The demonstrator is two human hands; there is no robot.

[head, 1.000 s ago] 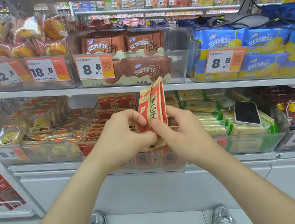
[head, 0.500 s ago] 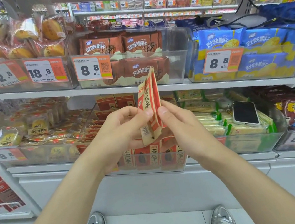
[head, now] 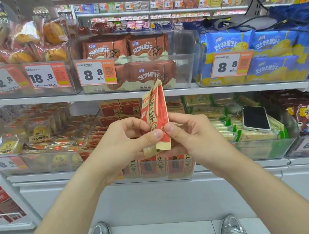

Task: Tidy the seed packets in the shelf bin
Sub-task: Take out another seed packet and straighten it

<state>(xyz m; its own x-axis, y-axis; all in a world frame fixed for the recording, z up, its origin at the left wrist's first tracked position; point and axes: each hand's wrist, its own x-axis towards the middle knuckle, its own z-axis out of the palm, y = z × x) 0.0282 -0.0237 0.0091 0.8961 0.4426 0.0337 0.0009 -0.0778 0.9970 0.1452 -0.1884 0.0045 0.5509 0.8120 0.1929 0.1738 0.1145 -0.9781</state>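
Two bare hands meet just above the clear plastic shelf bin [head: 156, 179]; the left hand [head: 121, 142] and the right hand [head: 191, 137] each pinch a thin bunch of red-and-tan paper seed packets [head: 156, 114] between thumb and fingers, near its lower end; the bunch stands upright, tipped slightly right; more such packets stand in rows inside the bin; a white-cased smartphone [head: 255, 118] lies on green-edged packs [head: 230, 124] in the neighbouring bin [head: 267, 149].

Bright, even store light; edges bend, perhaps slightly soft.
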